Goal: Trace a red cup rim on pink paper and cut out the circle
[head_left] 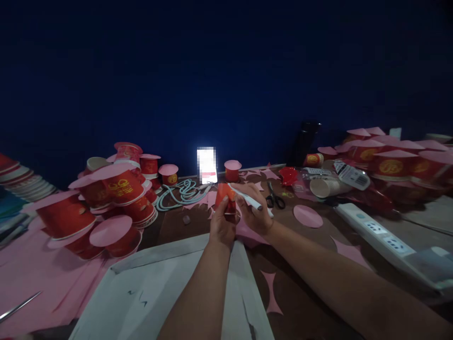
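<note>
My left hand (221, 223) is closed round a small red paper cup (225, 196), held up over the brown table. My right hand (255, 211) grips a white pen-like stick (250, 200) whose tip rests against the cup's upper edge. Under both hands lies a piece of pink paper (247, 232). Both forearms reach in from the bottom of the view.
Piles of red cups capped with pink paper discs stand at the left (113, 198) and right (389, 163). Black scissors (274, 198), a pink disc (307, 216), a white power strip (375, 231), a coiled cable (182, 191), a lit phone (207, 165) and white paper sheets (159, 293) lie around.
</note>
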`<state>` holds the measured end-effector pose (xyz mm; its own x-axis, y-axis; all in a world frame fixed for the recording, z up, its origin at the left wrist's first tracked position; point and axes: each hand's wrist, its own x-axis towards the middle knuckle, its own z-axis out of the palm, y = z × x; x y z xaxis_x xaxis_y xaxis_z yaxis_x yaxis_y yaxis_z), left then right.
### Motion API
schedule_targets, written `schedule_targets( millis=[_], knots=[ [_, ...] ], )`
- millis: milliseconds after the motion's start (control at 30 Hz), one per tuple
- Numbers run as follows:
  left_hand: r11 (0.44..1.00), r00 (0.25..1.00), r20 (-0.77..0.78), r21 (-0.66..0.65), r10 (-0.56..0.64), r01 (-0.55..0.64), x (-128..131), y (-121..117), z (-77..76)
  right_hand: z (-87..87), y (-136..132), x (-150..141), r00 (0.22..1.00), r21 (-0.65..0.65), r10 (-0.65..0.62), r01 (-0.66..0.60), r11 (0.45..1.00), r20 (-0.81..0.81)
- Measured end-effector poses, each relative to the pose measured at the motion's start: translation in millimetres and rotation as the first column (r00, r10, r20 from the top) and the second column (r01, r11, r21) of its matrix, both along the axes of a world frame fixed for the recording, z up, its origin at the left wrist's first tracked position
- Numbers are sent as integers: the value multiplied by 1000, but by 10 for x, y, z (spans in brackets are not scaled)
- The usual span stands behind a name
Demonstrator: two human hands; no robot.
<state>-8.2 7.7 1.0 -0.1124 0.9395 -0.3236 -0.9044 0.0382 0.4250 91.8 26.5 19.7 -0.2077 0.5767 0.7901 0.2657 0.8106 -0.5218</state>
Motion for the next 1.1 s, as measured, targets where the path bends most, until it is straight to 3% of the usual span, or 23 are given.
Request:
schedule_targets(
  millis=[133, 400, 733, 1100],
  knots=[
    [1000, 1000, -16, 8, -6, 6, -6, -12, 7, 7, -4, -14, 999, 8, -38, 38, 999, -1],
    [999, 999, -12, 34, -35, 35, -5, 24, -33, -66, 80, 8, 993, -109, -118, 115, 987, -22],
    [998, 999, 2, 44, -38, 38, -14, 27, -34, -35, 73, -14, 987, -2, -161, 161, 987, -16],
    [998, 999, -11, 41, -48, 48, -16, 23, -39, -44, 90, -19, 985, 20, -170, 170, 985, 10]
  ],
)
